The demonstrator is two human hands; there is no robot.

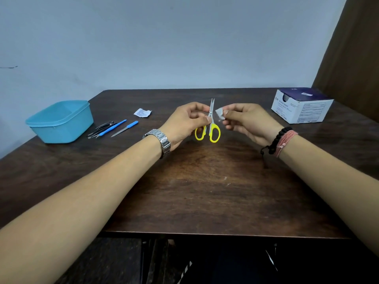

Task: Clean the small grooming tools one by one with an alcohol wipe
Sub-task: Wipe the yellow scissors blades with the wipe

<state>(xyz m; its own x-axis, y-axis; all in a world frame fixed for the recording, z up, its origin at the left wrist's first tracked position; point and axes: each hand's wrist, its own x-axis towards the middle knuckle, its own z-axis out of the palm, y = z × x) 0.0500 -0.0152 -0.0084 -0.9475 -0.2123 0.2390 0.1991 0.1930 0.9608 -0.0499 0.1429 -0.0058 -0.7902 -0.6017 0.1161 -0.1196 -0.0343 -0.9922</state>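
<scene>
Left hand point(185, 121) pinched the small scissors point(210, 124) near the pivot, thumb and fingers curled on the metal; blades pointed up and away, slightly parted at the tips, yellow handle loops hanging below the fingers. Right hand point(246, 121) pinched a folded alcohol wipe point(219, 113) between thumb and fingertips, the wipe just beside the blades on their right; contact with the blade could not be told. Both hands were raised above the middle of the desk point(205, 191). A steel watch point(162, 143) sat on the left wrist, bead and thread bracelets point(280, 141) on the right.

Left of the left hand, on the desk: a torn wipe wrapper point(142, 113), then a blue-handled file point(125, 128), a second blue-handled tool point(111, 128), and dark clippers and tweezers point(101, 129) lying close together. Farther left stood a blue plastic tub point(61, 123). Right of the right hand, near the far edge, stood the box of alcohol swabs point(301, 105).
</scene>
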